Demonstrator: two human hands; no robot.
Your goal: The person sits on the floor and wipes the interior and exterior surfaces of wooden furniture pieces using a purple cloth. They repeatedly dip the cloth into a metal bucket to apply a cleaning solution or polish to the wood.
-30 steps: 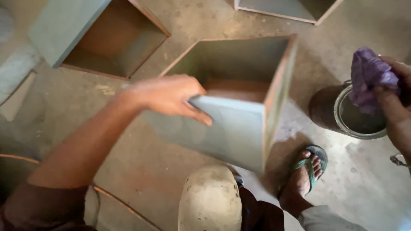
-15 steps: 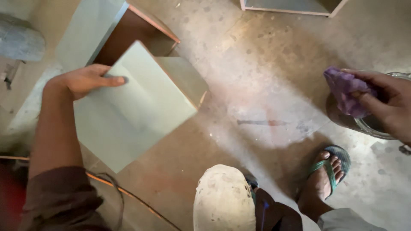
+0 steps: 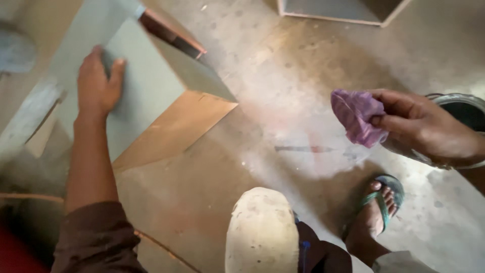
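Fig.: L hand [image 3: 98, 83] lies flat, fingers spread, on the grey-green box panel [image 3: 146, 88] at upper left; grip wide, clasping nothing. Panel's long axis runs diagonally, away from the R side. R hand [image 3: 429, 129] pinches a purple rag [image 3: 356, 116], well apart, just beside the paint can [image 3: 467, 103] on the floor [image 3: 283, 101].

Head camera looks steeply down, close above floor [image 3: 283, 76].

Dusty concrete floor [image 3: 303, 91] under grey-green wooden box [image 3: 151, 86], paint tin [image 3: 462, 108], sandalled foot [image 3: 376, 212].
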